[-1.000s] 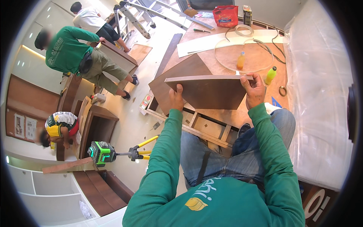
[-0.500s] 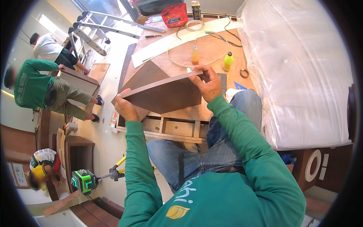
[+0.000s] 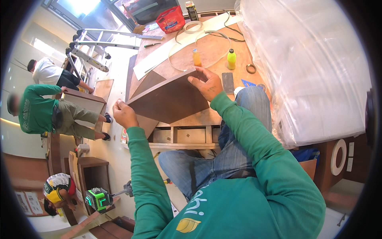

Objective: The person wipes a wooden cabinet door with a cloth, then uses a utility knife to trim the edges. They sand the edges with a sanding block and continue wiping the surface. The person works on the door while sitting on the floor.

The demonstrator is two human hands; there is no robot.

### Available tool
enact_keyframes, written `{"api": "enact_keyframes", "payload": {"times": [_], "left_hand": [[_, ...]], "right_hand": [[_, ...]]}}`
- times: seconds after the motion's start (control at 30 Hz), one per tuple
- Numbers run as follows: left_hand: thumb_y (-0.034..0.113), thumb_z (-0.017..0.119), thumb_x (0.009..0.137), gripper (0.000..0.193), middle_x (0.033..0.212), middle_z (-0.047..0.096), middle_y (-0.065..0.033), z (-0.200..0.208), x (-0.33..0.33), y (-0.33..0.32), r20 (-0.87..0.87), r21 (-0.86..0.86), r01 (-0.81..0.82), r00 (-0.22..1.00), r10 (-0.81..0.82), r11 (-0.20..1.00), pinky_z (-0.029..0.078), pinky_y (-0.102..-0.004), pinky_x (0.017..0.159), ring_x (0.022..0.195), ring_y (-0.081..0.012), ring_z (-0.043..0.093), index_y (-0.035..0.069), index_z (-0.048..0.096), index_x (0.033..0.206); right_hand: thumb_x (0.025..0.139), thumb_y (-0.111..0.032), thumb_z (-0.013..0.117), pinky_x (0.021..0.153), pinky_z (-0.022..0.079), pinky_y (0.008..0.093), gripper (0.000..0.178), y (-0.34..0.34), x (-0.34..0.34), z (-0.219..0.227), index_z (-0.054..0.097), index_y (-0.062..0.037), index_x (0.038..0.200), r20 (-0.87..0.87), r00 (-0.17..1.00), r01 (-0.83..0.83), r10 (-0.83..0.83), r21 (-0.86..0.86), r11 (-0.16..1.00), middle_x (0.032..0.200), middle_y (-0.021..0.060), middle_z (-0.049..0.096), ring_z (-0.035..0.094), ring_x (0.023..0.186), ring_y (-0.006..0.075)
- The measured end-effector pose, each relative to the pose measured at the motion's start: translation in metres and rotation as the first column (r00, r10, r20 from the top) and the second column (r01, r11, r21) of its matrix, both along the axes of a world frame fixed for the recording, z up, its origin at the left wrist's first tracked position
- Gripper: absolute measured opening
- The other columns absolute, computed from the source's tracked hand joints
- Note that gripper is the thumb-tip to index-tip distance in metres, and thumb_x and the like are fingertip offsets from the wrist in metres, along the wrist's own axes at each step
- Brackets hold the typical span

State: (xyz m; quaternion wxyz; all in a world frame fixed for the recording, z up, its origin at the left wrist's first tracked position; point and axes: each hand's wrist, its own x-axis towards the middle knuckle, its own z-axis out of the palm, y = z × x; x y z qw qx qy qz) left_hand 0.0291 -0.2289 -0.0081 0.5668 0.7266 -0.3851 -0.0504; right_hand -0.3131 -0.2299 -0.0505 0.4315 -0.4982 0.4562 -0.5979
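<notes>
A dark brown board [image 3: 171, 97] is tilted up in front of me, its long narrow edge uppermost. My right hand [image 3: 207, 84] grips the board's upper right corner, thumb on the near face and fingers over the edge. At the left end of that edge, my left hand [image 3: 125, 114] is closed, its thumb and fingertips pressed together just beyond the corner. Whether a thin piece is pinched there, I cannot make out. Another brown board [image 3: 148, 83] lies beneath on the wooden worktop [image 3: 199, 117], partly hidden.
On the worktop stand an orange bottle [image 3: 196, 58] and a yellow-green bottle [image 3: 231, 59], near a loop of thin strip and a tape roll [image 3: 251, 69]. A plastic-wrapped mattress-like block [image 3: 306, 75] borders the right. Left are a ladder [image 3: 89, 53], co-workers and a green laser level [image 3: 98, 198].
My left hand has shifted slightly left, its fingertips off the board's corner. The right hand keeps its grip. The whole view has turned slightly.
</notes>
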Motion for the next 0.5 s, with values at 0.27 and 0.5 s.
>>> {"api": "enact_keyframes", "payload": {"times": [0.27, 0.5], "left_hand": [[0.037, 0.082, 0.093, 0.043, 0.136, 0.072, -0.0145, 0.062, -0.162, 0.026, 0.809, 0.172, 0.370, 0.476, -0.346, 0.913, 0.032, -0.0658, 0.123, 0.135, -0.0365, 0.061, 0.010, 0.074, 0.126], [0.028, 0.084, 0.093, 0.032, 0.112, 0.080, -0.0130, 0.048, -0.204, -0.015, 0.526, 0.322, 0.720, 0.404, -0.748, 0.615, 0.039, -0.0608, 0.121, 0.109, -0.0329, 0.075, 0.010, 0.079, 0.118]], "right_hand": [[0.093, -0.033, 0.082, 0.105, 0.056, 0.0385, 0.063, 0.002, -0.003, 0.009, 0.067, -0.0018, 0.145, -0.168, 0.984, 0.065, -0.053, 0.066, 0.996, 0.139, 0.0215, 0.072, 0.071, 0.127, 0.0308], [0.092, -0.023, 0.076, 0.105, 0.056, 0.0427, 0.056, 0.004, -0.001, 0.015, 0.067, -0.0013, 0.143, -0.244, 0.969, 0.054, -0.038, 0.059, 0.997, 0.135, 0.0248, 0.072, 0.070, 0.123, 0.0389]]}}
